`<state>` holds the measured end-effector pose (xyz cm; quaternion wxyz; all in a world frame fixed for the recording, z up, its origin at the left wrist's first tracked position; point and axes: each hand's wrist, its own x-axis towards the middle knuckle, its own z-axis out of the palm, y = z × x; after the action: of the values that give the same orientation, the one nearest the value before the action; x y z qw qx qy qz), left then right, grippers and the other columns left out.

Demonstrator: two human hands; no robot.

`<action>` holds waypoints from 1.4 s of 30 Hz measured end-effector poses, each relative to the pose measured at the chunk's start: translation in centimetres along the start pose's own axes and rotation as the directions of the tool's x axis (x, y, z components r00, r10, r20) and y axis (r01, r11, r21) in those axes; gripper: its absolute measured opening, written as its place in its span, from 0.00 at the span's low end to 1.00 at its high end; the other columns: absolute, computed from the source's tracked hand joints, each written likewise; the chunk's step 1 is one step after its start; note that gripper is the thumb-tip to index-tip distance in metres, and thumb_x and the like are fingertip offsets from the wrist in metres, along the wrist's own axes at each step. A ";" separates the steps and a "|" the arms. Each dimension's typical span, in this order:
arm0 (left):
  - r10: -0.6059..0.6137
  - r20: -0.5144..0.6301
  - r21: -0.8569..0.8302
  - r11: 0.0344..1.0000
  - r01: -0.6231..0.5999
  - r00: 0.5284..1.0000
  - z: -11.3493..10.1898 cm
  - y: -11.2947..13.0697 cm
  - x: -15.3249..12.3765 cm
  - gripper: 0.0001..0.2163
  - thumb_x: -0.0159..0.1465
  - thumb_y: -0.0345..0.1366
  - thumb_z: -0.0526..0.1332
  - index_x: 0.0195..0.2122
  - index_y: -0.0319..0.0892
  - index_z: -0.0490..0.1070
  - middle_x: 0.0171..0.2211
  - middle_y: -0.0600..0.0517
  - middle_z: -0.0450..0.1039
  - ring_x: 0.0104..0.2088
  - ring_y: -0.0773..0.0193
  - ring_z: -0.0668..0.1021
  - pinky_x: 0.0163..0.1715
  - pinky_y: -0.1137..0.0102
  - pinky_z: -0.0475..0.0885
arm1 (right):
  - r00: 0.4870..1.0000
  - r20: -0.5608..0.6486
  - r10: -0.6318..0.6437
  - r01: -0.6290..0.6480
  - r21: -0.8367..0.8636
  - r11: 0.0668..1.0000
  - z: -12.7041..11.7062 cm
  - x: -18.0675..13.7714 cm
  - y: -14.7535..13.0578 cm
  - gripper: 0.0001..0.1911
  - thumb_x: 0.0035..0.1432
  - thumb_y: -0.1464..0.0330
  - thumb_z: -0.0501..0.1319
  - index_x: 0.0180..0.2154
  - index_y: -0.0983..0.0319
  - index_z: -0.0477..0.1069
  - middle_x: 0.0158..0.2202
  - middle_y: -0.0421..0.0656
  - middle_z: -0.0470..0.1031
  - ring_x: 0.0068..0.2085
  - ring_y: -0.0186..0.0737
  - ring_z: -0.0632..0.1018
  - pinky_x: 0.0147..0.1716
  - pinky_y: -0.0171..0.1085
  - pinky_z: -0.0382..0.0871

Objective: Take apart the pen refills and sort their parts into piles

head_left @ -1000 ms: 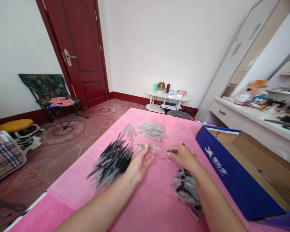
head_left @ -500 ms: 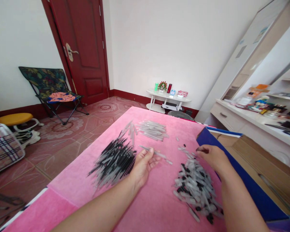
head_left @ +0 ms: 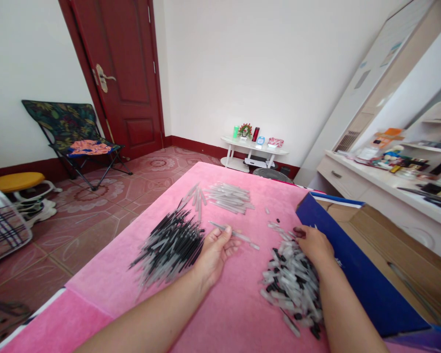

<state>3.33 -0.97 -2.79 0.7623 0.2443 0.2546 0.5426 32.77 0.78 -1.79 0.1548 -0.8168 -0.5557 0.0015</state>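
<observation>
A slim, translucent grey pen [head_left: 242, 236] is pinched between the thumb and fingers of my left hand [head_left: 219, 245], lying slantwise above the pink cloth. Close on its left lies a heap of thin black and grey pen refills [head_left: 171, 245]. My right hand [head_left: 314, 242] has its fingertips together at the upper right of a pile of clear caps and black plugs [head_left: 292, 279]. Something small and dark shows at those fingertips, too blurred to name. Beyond my left hand, pale translucent pens [head_left: 230, 197] lie in a row, with a few loose ones [head_left: 196, 196] beside them.
The pink cloth [head_left: 238, 304] covers the table. A blue cardboard box [head_left: 356, 264] stands open along the right side, a thin stick inside it. Farther right is a dresser [head_left: 347, 179] with many small items. A folding chair [head_left: 68, 132] stands near the red door [head_left: 128, 73].
My right hand has shifted slightly left and down against the pile of caps. My left hand keeps its hold on the pen. The whole view has turned a little.
</observation>
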 end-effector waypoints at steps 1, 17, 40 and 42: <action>-0.002 -0.004 -0.001 1.000 0.002 1.000 0.0 0.0 0.0 0.10 0.51 0.38 0.64 0.31 0.38 0.66 0.34 0.48 0.74 0.24 0.71 0.75 0.25 0.77 0.69 | 1.000 -0.007 0.029 -0.029 0.015 0.999 0.0 0.0 0.0 0.16 0.41 0.70 0.58 0.35 0.58 0.75 0.33 0.47 0.76 0.34 0.45 0.75 0.32 0.37 0.66; -0.013 -0.017 0.007 1.000 0.013 1.000 -0.1 0.0 0.3 0.09 0.53 0.36 0.62 0.31 0.38 0.65 0.33 0.49 0.73 0.24 0.73 0.74 0.25 0.78 0.69 | 0.889 -0.127 -0.439 0.295 0.893 0.339 -8.2 -6.4 -14.2 0.19 0.49 0.65 0.59 0.45 0.61 0.66 0.46 0.47 0.71 0.42 0.40 0.74 0.37 0.37 0.68; -0.012 -0.032 -0.059 0.998 0.010 0.999 -0.2 0.0 0.2 0.09 0.51 0.36 0.64 0.30 0.37 0.67 0.33 0.48 0.75 0.24 0.73 0.74 0.24 0.78 0.70 | 0.947 0.311 -0.082 0.165 -0.252 0.953 -2.5 -4.0 -9.3 0.05 0.40 0.71 0.57 0.24 0.61 0.71 0.30 0.46 0.75 0.33 0.44 0.74 0.26 0.35 0.59; -0.009 -0.039 -0.078 0.997 0.006 0.999 -0.2 0.1 0.3 0.09 0.51 0.35 0.64 0.30 0.38 0.67 0.34 0.49 0.75 0.24 0.73 0.75 0.24 0.78 0.70 | 0.955 0.263 -0.136 0.177 -0.139 0.974 -2.6 -3.9 -9.5 0.05 0.42 0.70 0.56 0.24 0.61 0.70 0.28 0.46 0.74 0.31 0.42 0.74 0.26 0.35 0.59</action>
<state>3.20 -0.66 -2.91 0.7682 0.2027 0.2490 0.5539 23.11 -0.20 2.44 0.0162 -0.7733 -0.6321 0.0481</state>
